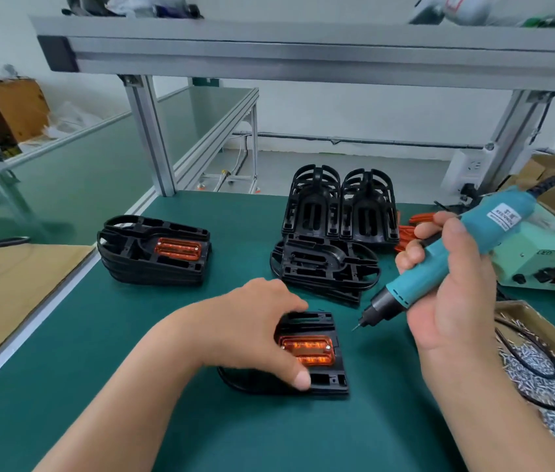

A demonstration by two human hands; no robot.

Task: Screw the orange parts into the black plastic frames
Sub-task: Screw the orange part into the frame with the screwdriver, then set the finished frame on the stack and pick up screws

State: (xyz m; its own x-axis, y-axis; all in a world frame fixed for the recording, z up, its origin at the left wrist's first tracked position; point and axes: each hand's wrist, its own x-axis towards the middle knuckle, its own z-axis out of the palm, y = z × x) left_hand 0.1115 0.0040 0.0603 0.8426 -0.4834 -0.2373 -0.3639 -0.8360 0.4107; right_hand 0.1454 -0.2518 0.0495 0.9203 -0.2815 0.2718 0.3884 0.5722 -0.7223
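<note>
A black plastic frame (325, 379) lies on the green mat in front of me with an orange part (306, 349) seated in it. My left hand (252, 332) grips this frame, thumb on its near edge and fingers over its far side. My right hand (449, 284) holds a teal electric screwdriver (446, 260) raised to the right of the frame; its bit points down-left, a little above the mat. A stack of frames (153, 257) at the left has an orange part on top. Bare frames (330, 264) are piled behind, with loose orange parts (409, 233) beside them.
A cardboard box of small silver screws (541, 366) sits at the right, the screwdriver's black cable looped over it. A pale green power unit (541, 260) stands behind it. Aluminium posts (150, 137) and an overhead shelf frame the bench. A wooden board (14, 287) lies at the left.
</note>
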